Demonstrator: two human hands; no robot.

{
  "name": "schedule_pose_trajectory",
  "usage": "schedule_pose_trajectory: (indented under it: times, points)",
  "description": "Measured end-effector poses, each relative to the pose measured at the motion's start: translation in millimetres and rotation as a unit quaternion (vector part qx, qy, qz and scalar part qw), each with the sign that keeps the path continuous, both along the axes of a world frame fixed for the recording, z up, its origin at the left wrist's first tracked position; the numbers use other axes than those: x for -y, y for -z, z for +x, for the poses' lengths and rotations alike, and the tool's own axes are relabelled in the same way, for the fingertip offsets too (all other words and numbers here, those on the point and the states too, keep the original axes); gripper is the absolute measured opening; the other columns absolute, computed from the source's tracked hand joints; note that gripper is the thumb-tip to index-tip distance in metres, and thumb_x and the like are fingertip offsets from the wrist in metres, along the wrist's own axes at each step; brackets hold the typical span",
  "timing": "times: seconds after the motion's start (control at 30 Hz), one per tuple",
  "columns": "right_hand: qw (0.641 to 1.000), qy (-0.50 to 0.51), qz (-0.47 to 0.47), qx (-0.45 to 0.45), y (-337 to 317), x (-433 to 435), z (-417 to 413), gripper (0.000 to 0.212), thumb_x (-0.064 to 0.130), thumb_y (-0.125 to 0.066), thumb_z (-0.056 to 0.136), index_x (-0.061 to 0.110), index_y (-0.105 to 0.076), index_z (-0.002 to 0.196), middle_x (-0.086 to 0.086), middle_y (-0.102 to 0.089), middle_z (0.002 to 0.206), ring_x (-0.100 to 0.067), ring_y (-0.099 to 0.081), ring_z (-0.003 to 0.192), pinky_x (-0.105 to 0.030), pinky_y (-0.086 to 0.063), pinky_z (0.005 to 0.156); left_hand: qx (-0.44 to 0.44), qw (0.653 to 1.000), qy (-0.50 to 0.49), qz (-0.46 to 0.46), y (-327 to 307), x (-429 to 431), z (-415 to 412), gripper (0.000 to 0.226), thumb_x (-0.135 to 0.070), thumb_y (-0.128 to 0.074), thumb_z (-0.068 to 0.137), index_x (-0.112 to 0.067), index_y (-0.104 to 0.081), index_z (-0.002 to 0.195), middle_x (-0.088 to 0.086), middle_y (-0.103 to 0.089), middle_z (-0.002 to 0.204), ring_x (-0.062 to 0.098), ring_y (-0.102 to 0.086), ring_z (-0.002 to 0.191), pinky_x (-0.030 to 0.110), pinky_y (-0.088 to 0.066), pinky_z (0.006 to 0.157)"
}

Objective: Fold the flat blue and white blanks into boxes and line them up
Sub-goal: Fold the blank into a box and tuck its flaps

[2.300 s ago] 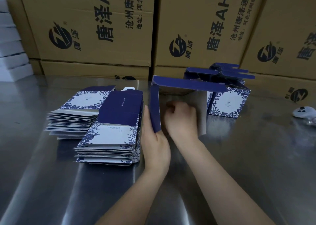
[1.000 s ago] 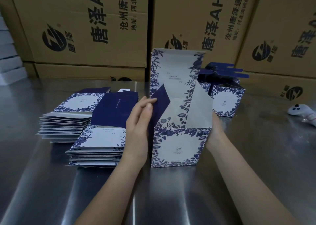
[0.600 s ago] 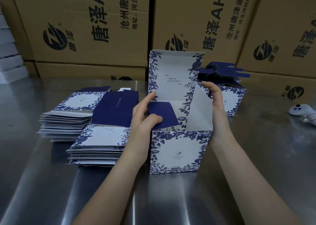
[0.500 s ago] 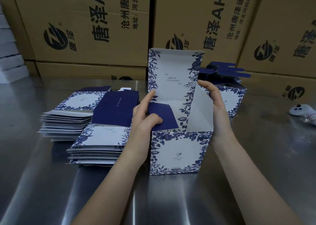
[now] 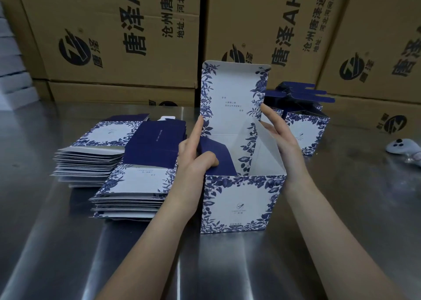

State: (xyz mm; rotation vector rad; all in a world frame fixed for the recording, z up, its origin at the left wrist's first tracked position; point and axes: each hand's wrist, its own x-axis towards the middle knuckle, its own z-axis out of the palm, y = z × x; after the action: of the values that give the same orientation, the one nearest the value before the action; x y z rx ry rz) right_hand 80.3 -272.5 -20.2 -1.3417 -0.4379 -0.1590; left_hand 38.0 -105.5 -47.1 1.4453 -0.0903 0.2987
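A blue and white floral box (image 5: 239,204) stands upright on the metal table (image 5: 341,208), its tall lid flap raised at the back. My left hand (image 5: 196,160) pinches the box's dark blue left side flap, thumb on top, bending it inward. My right hand (image 5: 280,138) rests with straight fingers against the outside of the white right side flap. Two stacks of flat blanks lie to the left: a near stack (image 5: 134,192) and a far stack (image 5: 95,154). Behind my right hand stand folded boxes (image 5: 307,126) with open blue flaps.
Large brown cartons (image 5: 127,37) with black print wall off the back of the table. A white controller-like device (image 5: 403,147) lies at the right edge. White boxes (image 5: 11,71) are stacked at the far left.
The box was turned upright with its lid flap raised. My left hand pushed the blue side flap inward, and my right hand rose along the white right flap.
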Motion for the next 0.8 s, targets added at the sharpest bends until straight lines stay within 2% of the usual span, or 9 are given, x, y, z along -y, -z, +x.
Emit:
schedule_pose_trajectory:
  times: [0.07,0.17,0.23,0.4,0.47,0.57,0.6,0.7,0.8]
  points:
    - [1.0,0.01,-0.012,0.001,1.9,-0.4,2.3,0.044,0.002,-0.044,0.097,0.027,-0.051,0.132,-0.006,-0.065,0.111,-0.008,-0.069,0.089,-0.016,-0.052,0.069,0.018,1.0,0.004,-0.009,3.3,-0.2,0.5,0.077,-0.022,-0.052,0.063,-0.064,-0.047,0.127,-0.027,-0.048,0.116,-0.014,-0.052,0.104,0.031,-0.044,0.094]
    - [0.999,0.025,-0.036,0.008,5.0,-0.8,5.4,0.051,-0.002,-0.048,0.094,0.028,-0.049,0.135,-0.013,-0.062,0.111,-0.021,-0.062,0.102,-0.021,-0.05,0.083,0.036,0.999,0.004,-0.041,7.5,0.3,1.5,0.077,-0.02,-0.055,0.063,-0.055,-0.052,0.132,-0.016,-0.054,0.126,0.008,-0.057,0.117,0.033,-0.048,0.09]
    - [0.999,0.018,-0.029,0.014,6.5,-0.5,6.5,0.054,-0.006,-0.05,0.092,0.028,-0.049,0.134,0.001,-0.062,0.092,-0.012,-0.063,0.085,-0.019,-0.05,0.071,0.042,0.997,0.002,-0.064,8.1,-0.1,2.1,0.079,-0.018,-0.055,0.064,-0.047,-0.049,0.137,-0.012,-0.058,0.128,0.016,-0.061,0.117,0.033,-0.051,0.084]
    - [1.0,-0.012,0.002,-0.006,6.3,0.2,5.4,0.061,-0.017,-0.048,0.089,0.035,-0.051,0.122,0.002,-0.065,0.094,-0.011,-0.066,0.069,-0.023,-0.054,0.057,0.038,0.995,-0.003,-0.094,7.1,0.6,3.0,0.08,-0.015,-0.054,0.063,-0.044,-0.048,0.138,-0.013,-0.059,0.128,0.013,-0.062,0.115,0.03,-0.052,0.078]
    - [0.999,-0.022,0.014,-0.024,5.9,-0.5,5.8,0.067,-0.02,-0.046,0.087,0.039,-0.051,0.119,0.004,-0.07,0.099,-0.015,-0.068,0.075,-0.025,-0.055,0.055,0.037,0.994,-0.007,-0.101,7.0,1.0,3.0,0.081,-0.015,-0.053,0.063,-0.043,-0.049,0.138,-0.013,-0.059,0.129,0.013,-0.062,0.115,0.03,-0.052,0.078]
    - [0.999,-0.015,0.008,-0.037,4.9,-0.5,6.7,0.076,-0.023,-0.042,0.085,0.045,-0.051,0.118,-0.005,-0.062,0.125,-0.022,-0.066,0.104,-0.026,-0.054,0.056,0.037,0.994,-0.014,-0.103,6.8,1.8,2.2,0.078,-0.013,-0.052,0.062,-0.045,-0.052,0.133,-0.016,-0.061,0.124,0.01,-0.065,0.109,0.028,-0.053,0.077]
    - [0.999,-0.016,0.008,-0.035,5.0,-0.1,7.3,0.077,-0.024,-0.04,0.084,0.044,-0.049,0.119,-0.004,-0.064,0.12,-0.021,-0.067,0.1,-0.025,-0.053,0.055,0.039,0.994,-0.016,-0.104,6.7,1.4,1.9,0.074,-0.013,-0.052,0.062,-0.048,-0.054,0.127,-0.018,-0.063,0.119,0.008,-0.066,0.104,0.027,-0.054,0.075]
    - [0.999,-0.027,0.007,-0.037,4.6,1.1,6.0,0.07,-0.026,-0.036,0.083,0.035,-0.044,0.117,0.015,-0.07,0.075,-0.01,-0.064,0.059,-0.02,-0.048,0.048,0.041,0.994,-0.021,-0.096,5.8,0.9,1.2,0.055,-0.01,-0.05,0.061,-0.049,-0.062,0.098,-0.026,-0.069,0.097,0.009,-0.065,0.093,0.028,-0.052,0.072]
    - [0.998,-0.031,0.012,-0.048,3.9,0.9,2.8,0.058,-0.027,-0.035,0.082,0.026,-0.039,0.105,0.014,-0.067,0.074,-0.006,-0.06,0.053,-0.016,-0.044,0.044,0.041,0.996,-0.033,-0.068,4.9,1.5,0.6,0.039,-0.012,-0.049,0.059,-0.035,-0.066,0.086,-0.021,-0.064,0.081,0.004,-0.058,0.084,0.025,-0.046,0.073]
